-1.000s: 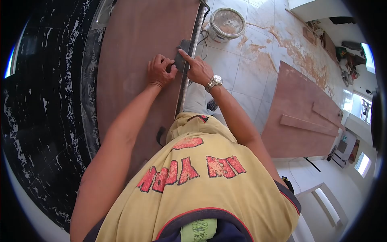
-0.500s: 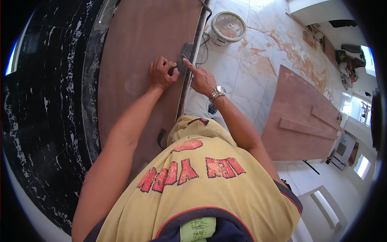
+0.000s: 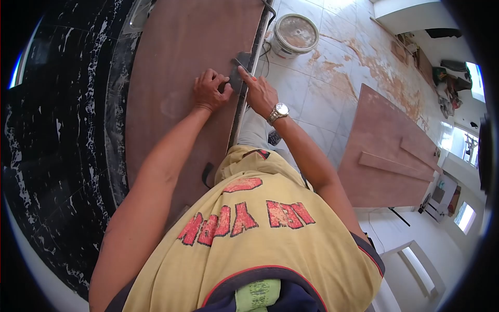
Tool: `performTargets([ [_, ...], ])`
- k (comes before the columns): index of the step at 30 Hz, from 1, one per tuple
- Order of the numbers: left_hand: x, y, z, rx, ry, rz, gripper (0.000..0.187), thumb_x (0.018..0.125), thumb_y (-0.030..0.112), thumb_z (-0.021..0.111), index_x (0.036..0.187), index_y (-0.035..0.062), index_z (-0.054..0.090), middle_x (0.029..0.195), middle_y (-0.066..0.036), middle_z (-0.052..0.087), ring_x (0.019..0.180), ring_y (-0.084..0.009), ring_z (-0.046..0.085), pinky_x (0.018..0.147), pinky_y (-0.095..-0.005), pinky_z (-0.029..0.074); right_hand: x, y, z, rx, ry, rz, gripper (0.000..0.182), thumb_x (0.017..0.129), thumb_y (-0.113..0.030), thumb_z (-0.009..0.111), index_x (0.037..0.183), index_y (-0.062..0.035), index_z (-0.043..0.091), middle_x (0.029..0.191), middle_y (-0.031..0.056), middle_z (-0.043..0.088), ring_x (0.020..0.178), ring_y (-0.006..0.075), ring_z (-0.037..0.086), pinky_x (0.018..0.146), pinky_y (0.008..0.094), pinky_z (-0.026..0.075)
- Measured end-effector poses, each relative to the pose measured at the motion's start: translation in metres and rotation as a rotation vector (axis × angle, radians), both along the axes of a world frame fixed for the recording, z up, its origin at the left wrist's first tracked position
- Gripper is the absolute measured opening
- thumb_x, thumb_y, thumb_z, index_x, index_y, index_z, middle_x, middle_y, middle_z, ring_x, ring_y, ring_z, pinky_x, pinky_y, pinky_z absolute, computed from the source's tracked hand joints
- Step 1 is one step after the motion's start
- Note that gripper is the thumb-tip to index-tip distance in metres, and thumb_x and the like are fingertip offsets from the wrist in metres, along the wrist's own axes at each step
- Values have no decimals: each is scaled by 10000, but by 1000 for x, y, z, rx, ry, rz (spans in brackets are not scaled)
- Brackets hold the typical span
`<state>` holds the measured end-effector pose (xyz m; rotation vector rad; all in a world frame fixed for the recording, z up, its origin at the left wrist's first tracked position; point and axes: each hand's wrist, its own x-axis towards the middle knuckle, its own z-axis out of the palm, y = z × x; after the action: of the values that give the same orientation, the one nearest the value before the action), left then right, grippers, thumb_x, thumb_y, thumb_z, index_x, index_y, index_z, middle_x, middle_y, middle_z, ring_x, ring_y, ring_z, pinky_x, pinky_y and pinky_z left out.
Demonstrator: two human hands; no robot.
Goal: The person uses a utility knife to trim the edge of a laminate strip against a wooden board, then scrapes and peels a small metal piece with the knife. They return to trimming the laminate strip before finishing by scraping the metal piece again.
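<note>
A large reddish-brown board (image 3: 176, 62) lies below my hands. Near its right edge sits a small dark grey flat piece (image 3: 238, 73). My left hand (image 3: 212, 91) rests on the board just left of this piece, its fingers curled and its thumb at the piece's edge. From the right, my right hand (image 3: 260, 93), with a metal watch at the wrist, reaches over the board's edge. Its fingers close round a thin dark pointed tool (image 3: 238, 63), the index finger stretched along it, and the tip lies over the grey piece.
A lidded bucket (image 3: 295, 35) stands on the dusty tiled floor (image 3: 296, 88) beyond the edge, with a dark cable near it. Another brown board (image 3: 384, 125) with strips on it lies at right. Black marble (image 3: 57, 135) runs along the left.
My right hand and the thin tool have shifted slightly up and left over the grey piece. My left hand has stayed almost in place.
</note>
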<state>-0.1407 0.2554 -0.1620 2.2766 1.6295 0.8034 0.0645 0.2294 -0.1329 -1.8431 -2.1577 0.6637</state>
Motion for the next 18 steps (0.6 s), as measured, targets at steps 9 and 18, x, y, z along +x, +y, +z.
performTargets([
  [9,0,2,-1,3,4,3,198,747,283,783,924,197,770,955,-18,621,948,-248,653,837,-440,491,7,-16,-3,-62,52,-5,745,925,-118,575,1636,-283,421,935,210,665,828,392,686,717,514,561],
  [18,0,4,-6,11,-10,0,169,739,299,763,886,215,763,950,-11,597,939,-253,637,804,-429,471,-3,-27,8,-140,42,-62,705,945,-135,548,1626,-285,446,971,227,676,828,413,690,774,527,563],
])
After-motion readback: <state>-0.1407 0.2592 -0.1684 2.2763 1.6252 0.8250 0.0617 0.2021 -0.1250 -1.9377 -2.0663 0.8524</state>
